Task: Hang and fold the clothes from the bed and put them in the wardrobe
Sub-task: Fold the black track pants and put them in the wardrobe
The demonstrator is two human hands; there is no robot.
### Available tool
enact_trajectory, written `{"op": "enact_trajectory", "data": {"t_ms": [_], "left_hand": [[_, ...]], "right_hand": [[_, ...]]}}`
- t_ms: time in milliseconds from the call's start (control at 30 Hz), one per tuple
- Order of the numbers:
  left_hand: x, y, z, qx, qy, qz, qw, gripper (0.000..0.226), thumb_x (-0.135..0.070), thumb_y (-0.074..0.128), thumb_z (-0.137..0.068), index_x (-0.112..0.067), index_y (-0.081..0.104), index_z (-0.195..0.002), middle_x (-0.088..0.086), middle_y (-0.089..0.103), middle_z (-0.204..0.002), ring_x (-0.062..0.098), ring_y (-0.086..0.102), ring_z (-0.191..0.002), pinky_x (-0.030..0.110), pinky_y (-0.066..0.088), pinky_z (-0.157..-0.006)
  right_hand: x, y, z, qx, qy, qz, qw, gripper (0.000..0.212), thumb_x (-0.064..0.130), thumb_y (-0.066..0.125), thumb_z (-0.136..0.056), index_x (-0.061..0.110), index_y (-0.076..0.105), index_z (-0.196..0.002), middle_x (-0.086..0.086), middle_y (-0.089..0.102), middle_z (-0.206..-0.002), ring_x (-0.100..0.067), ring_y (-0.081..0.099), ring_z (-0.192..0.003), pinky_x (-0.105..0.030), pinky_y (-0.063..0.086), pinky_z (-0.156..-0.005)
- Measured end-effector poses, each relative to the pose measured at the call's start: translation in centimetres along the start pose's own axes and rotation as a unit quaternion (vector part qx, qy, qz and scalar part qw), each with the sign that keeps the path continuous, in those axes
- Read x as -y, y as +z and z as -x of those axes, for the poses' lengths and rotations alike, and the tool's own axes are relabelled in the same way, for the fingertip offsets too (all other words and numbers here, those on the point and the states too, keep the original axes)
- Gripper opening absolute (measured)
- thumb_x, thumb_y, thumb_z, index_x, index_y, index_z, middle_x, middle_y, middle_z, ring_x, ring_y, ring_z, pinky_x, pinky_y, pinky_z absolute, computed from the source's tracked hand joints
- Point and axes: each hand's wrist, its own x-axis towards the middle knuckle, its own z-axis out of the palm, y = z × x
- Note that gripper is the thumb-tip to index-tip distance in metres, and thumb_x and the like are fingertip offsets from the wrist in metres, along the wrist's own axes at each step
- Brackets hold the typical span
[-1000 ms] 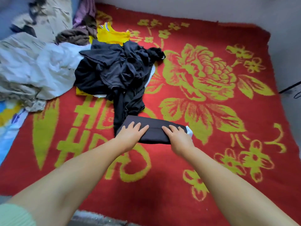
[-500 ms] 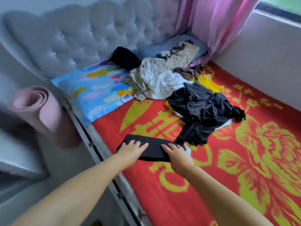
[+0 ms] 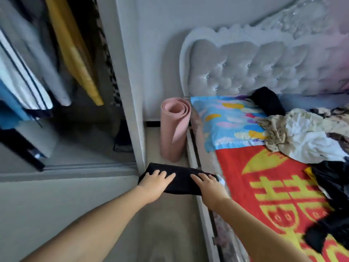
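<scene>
Under both hands' fingers [image 3: 160, 174]: folded black garment [image 3: 181, 179].

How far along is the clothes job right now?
Done: several garments hang in the open wardrobe. In hand: the left hand and right hand carry one folded black garment off the bed, over the floor near the wardrobe. Left: a light crumpled pile and dark clothes on the red blanket, unfolded.
</scene>
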Motion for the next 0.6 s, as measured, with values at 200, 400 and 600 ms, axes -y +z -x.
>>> {"op": "enact_trajectory", "data": {"t_ms": [200,400,600], "left_hand": [[16.9,4.9,11.2,0.034,-0.104,0.029,0.994,0.09,0.012,0.045,-0.083,-0.022,0.0,-0.153,0.011,0.028,-0.149,0.035,0.027,-0.136,0.047,0.038,-0.1],[26.5,8.4,18.0,0.038,-0.2,0.091,0.975,0.083,0.007,0.038,-0.086,-0.025,0.002,-0.153,0.011,0.03,-0.147,0.035,0.031,-0.133,0.046,0.039,-0.1],[31.5,10.7,18.2,0.063,-0.237,0.116,0.963,0.079,0.003,0.04,-0.09,-0.024,0.003,-0.153,0.012,0.031,-0.146,0.036,0.034,-0.13,0.046,0.04,-0.097]], "right_hand": [[19.8,-2.6,-6.5,0.008,-0.122,0.009,0.992,0.082,0.011,0.05,-0.083,0.037,0.011,-0.151,0.002,0.024,-0.155,-0.029,0.027,-0.14,-0.049,0.016,-0.116],[32.2,-5.8,-11.2,-0.002,-0.217,0.06,0.974,0.077,0.012,0.047,-0.087,0.037,0.01,-0.151,0.001,0.023,-0.156,-0.028,0.026,-0.142,-0.049,0.011,-0.116],[37.4,-6.0,-16.0,0.044,-0.258,0.074,0.962,0.08,0.005,0.046,-0.089,0.036,0.007,-0.152,0.0,0.02,-0.157,-0.031,0.023,-0.142,-0.052,0.029,-0.11]]}}
